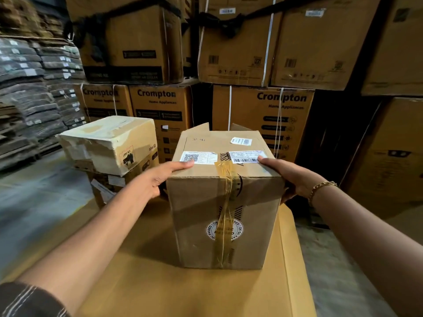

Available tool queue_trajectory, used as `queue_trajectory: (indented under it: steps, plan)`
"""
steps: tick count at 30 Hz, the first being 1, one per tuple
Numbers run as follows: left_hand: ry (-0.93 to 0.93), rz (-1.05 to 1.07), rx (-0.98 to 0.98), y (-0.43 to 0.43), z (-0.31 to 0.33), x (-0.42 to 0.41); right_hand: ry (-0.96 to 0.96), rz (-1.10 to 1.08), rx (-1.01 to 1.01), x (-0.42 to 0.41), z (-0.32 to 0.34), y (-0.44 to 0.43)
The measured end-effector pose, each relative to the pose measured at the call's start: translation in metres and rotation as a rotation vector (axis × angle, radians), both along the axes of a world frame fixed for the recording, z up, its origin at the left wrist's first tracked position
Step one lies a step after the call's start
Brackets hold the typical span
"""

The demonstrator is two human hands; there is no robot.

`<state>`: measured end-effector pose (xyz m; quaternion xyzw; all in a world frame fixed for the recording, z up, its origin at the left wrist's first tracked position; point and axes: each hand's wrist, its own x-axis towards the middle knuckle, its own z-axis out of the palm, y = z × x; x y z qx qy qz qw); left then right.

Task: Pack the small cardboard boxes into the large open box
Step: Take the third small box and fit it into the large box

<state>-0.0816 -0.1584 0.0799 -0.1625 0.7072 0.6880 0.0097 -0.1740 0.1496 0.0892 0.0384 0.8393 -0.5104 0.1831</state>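
Head view, cardboard surface (160,282), stacked warehouse cartons (263,110)

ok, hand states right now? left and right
Left hand: gripping the left side of the taped box, fingers on top.
Right hand: gripping the same box's right side, fingers on top.

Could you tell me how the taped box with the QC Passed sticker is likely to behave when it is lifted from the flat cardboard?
The taped box looks stiff: its edges are crisp and tape runs over top and front. It is taller than wide, so a push near the top might tip it. The left hand and right hand grip opposite sides; plain cardboard probably won't slip. Weight cannot be told.
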Motion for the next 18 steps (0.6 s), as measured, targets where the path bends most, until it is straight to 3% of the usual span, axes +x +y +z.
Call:
queue_trajectory:
  steps: [6, 9, 12, 18]
  plan:
    - [0.130, -0.082, -0.062, -0.004, -0.068, 0.037, 0.264, -0.005, -0.309, 0.053, -0.068, 0.011]
    - [-0.008, -0.079, -0.166, -0.008, -0.133, 0.062, 0.171, 0.052, -0.314, 0.095, -0.138, 0.021]
    - [-0.155, -0.060, -0.109, -0.016, -0.194, 0.085, 0.026, 0.039, -0.352, 0.122, -0.187, 0.027]
    - [-0.303, 0.024, -0.059, -0.009, -0.218, 0.117, -0.237, -0.036, -0.215, 0.142, -0.228, 0.023]
